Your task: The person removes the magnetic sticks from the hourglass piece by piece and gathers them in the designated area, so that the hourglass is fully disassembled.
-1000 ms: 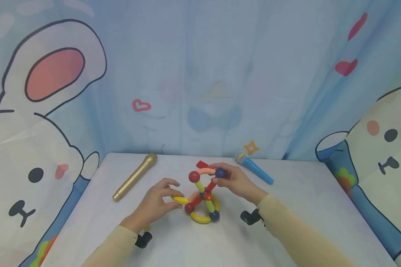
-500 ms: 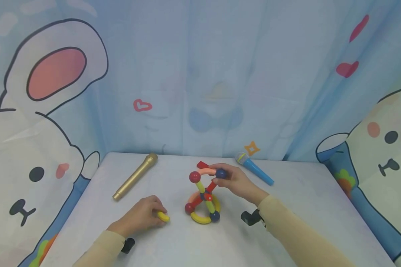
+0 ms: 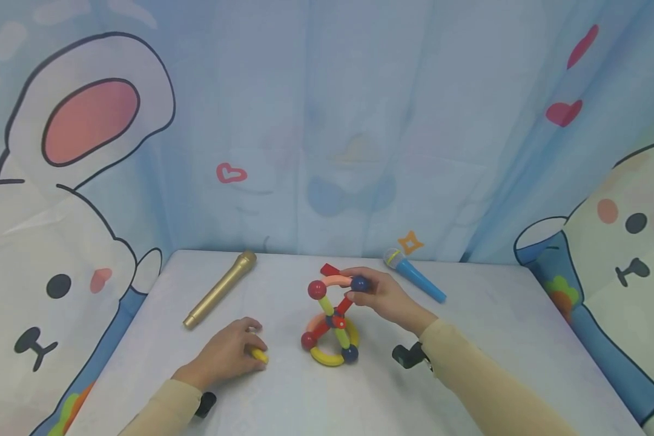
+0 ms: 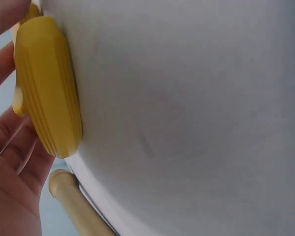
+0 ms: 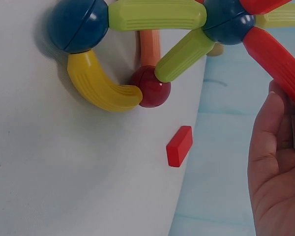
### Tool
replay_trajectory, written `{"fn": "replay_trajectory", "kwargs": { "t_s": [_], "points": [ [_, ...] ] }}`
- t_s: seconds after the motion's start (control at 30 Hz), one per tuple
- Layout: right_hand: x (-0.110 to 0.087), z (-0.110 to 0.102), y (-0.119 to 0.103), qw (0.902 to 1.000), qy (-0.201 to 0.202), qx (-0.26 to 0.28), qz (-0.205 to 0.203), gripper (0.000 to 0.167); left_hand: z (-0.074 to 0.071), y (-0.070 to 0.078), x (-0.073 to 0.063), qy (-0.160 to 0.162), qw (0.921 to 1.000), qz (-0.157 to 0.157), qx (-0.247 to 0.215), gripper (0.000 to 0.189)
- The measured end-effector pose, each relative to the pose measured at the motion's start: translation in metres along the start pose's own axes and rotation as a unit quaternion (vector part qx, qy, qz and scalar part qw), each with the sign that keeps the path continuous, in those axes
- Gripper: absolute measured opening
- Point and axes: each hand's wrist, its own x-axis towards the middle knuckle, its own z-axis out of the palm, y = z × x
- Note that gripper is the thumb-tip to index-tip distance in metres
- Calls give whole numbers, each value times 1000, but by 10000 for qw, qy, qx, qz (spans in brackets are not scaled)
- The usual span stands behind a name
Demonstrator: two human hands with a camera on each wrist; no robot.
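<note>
My left hand [image 3: 226,354] is low over the table, left of the magnetic ball-and-stick model [image 3: 338,320]. Between its thumb and forefinger it pinches a yellow curved stick [image 3: 259,355], mostly hidden in the head view. In the left wrist view a ribbed yellow piece [image 4: 49,88] fills the upper left, with more yellow behind; I cannot tell whether these are separate pieces. My right hand [image 3: 389,300] holds the model upright near its upper dark blue ball [image 3: 360,284]. Its thumb touches a red stick [image 5: 278,66]. A yellow curved stick [image 5: 101,88] joins balls at the model's base.
A gold microphone [image 3: 220,290] lies at the back left of the white table [image 3: 414,399]. Behind the right hand lies a blue microphone [image 3: 415,275]. A red block [image 5: 179,146] is on the table beyond the model. A printed curtain [image 3: 349,121] hangs behind.
My left hand has drawn the yellow curved stick away from the model's lower red ball, leftward and down toward the table. My right hand and the model have stayed in place.
</note>
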Motion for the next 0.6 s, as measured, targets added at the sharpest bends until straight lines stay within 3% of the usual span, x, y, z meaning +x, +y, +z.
{"fn": "replay_trajectory", "kwargs": {
  "t_s": [0.3, 0.6],
  "points": [
    [1, 1, 1, 10000, 37, -46, 37, 50, 1, -1, -4, 17, 9998, -221, -11, 24],
    [1, 1, -1, 10000, 0, 15, 3, 47, -8, -7, -11, -10, 9999, -42, 102, 15]
  ]
}}
